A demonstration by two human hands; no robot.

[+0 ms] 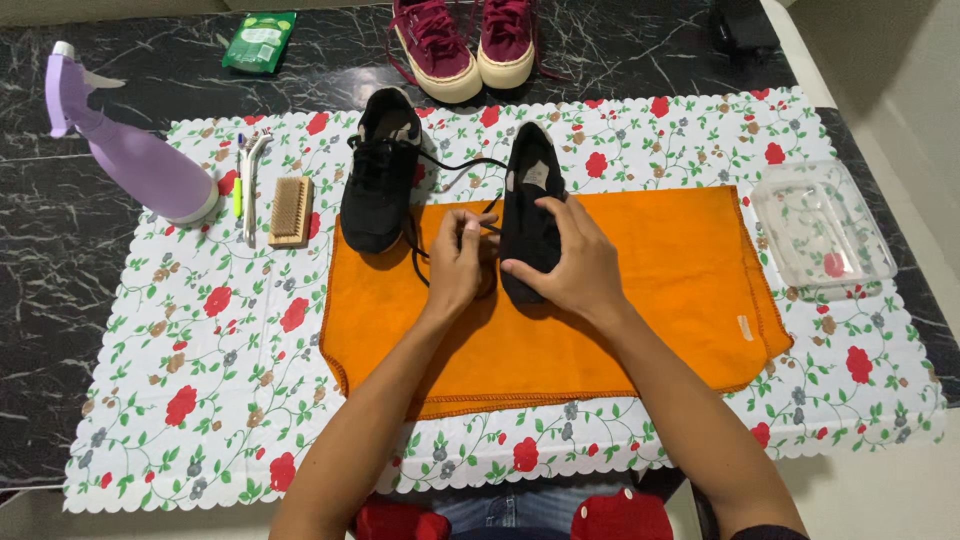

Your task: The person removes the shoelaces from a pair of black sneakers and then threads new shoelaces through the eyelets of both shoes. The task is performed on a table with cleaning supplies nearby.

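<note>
Two bare hands work over a black marble table (60, 250), which carries a flowered tablecloth (200, 380) with a scalloped edge. On the middle of that tablecloth lies an orange cloth (660, 300), spread mostly flat, its right side rumpled.

At the far edge of the table, beyond the tablecloth, a pair of maroon shoes (465, 45) stands side by side. A purple spray bottle (130, 150) lies tilted at the left, its base on the tablecloth's edge. A clear plastic tray (820, 225) sits at the right, just beside the orange cloth.

One black shoe (380, 175) rests with its heel on the orange cloth and its toe pointing away, laces threaded. The other black shoe (530, 205) lies just right of it on the orange cloth. The right hand (575, 265) is cupped over this shoe's near end, fingers curled loosely round it and thumb pressed against its side. The left hand (460, 260) sits just beside it, fingers pinched closed on a black lace (455, 160) that loops away between the two black shoes.

Left of the shoes a small wooden brush (291, 210) lies on the tablecloth, with a white toothbrush (252, 180) beside it. A green packet (260, 40) lies on the bare table at the far left.
</note>
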